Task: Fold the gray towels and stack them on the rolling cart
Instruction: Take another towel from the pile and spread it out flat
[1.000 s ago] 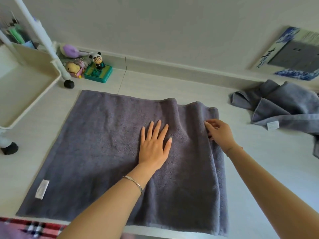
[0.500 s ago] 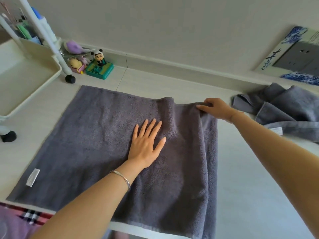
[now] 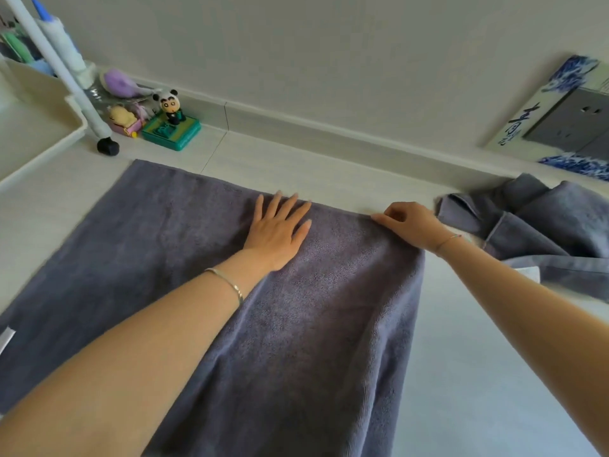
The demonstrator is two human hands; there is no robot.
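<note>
at the far left stands the rolling cart, a cream tray on white poles, with one black caster on the pale tiled floor. bottles and tubes sit in its upper tray, too blurred to name. just right of the caster, against the skirting board, are small toys: a purple one, a yellow one and a panda figure upright on a green base.

the gray towel lies spread flat on the floor, filling the middle of the view, with a white label at its near left edge. the left hand rests palm down on it near the far edge, fingers straight and slightly spread, fingertips reaching that edge; a silver bangle circles the wrist. further right, the right hand has its fingers curled and pinches the far edge of the same towel near its right corner; a thin bracelet is on that wrist.

just beyond the right hand, more gray towels lie crumpled in a heap on the floor by the wall. above them is a gray wall socket with a blue-and-white surround.
</note>
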